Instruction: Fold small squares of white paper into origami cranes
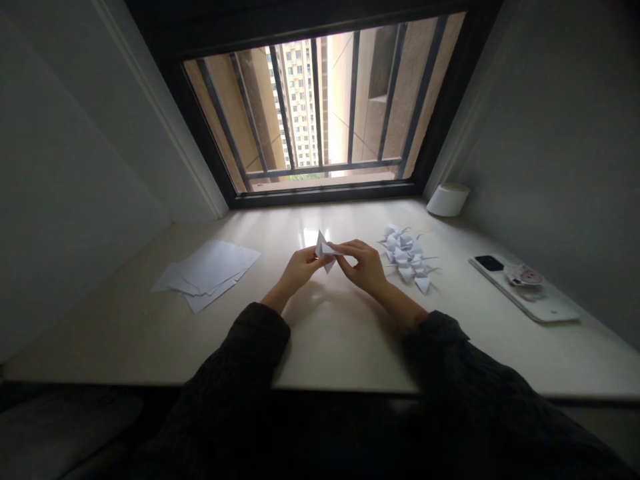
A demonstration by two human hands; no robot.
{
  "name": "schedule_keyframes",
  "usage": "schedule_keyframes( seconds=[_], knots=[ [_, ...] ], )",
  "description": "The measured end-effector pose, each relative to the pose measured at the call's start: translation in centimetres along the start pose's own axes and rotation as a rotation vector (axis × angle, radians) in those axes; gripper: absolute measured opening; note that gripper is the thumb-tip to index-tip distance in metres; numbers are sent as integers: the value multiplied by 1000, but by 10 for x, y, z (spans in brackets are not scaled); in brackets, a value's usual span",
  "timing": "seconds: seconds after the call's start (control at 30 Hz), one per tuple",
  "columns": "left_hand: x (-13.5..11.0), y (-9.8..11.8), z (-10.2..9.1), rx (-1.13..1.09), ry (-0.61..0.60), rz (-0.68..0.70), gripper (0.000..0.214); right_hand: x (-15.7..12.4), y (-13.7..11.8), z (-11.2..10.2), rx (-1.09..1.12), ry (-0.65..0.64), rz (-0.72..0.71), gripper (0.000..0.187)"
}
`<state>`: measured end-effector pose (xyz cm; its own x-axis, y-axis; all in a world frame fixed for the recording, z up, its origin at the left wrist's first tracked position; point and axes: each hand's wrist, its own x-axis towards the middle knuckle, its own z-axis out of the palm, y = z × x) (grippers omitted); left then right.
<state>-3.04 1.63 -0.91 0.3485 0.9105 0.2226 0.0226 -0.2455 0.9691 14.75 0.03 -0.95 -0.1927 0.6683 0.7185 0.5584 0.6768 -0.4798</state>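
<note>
A small folded piece of white paper [324, 251] is held above the pale desk [330, 333] between both hands. My left hand [300, 268] pinches its left side with closed fingers. My right hand [363, 265] grips its right side, fingers curled round the fold. Both arms are in dark sleeves. A pile of several folded white paper figures [407, 258] lies just right of my right hand. A loose stack of flat white sheets [207, 272] lies to the left of my left hand.
A white phone [525, 293] with a round sticker grip lies at the right, near the wall. A white roll [447, 199] stands in the back right corner. A barred window [320, 107] spans the back, with walls on both sides.
</note>
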Motion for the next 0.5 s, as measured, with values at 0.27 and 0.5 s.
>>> schedule_keyframes(
  seconds=[0.27,0.5],
  knots=[
    [1,12,-9,-14,46,-60,47,-2,2,1,22,-10,52,29],
    [1,11,-9,-40,66,-36,50,-1,0,3,172,216,186,14]
  ],
)
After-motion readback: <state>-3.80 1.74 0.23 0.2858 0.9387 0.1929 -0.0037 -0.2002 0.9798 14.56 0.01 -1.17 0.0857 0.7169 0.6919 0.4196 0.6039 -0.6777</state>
